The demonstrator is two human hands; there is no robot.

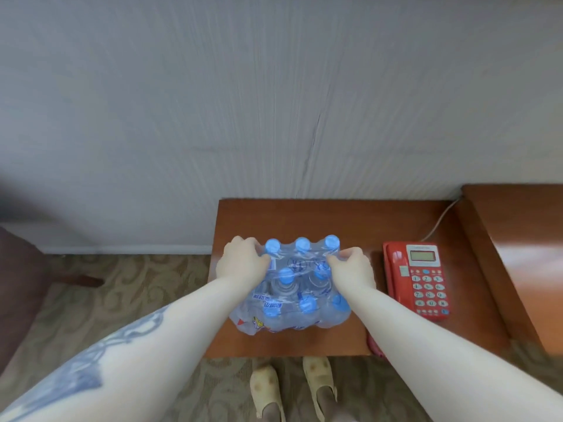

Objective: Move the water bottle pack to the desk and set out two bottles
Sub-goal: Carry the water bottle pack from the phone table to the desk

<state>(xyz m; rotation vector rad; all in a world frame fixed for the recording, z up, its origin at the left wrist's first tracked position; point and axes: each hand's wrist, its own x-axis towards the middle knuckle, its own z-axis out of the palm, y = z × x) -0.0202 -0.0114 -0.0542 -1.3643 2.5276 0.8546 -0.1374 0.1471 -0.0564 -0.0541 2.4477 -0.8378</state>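
Note:
A shrink-wrapped water bottle pack [292,300] with several blue-capped bottles stands on a small brown wooden table [350,220]. My left hand [242,261] grips the plastic wrap at the pack's far left corner. At the far right corner, my right hand [352,269] pinches the wrap beside a blue cap. Both forearms reach in from the bottom of the view, and the right one covers part of the pack's right side.
A red desk phone [423,278] lies right of the pack, its cord running up to the wall. A higher wooden surface [518,226] adjoins at the right. A dark chair [18,284] stands on the patterned carpet at left. Two slippered feet [292,385] are below the table edge.

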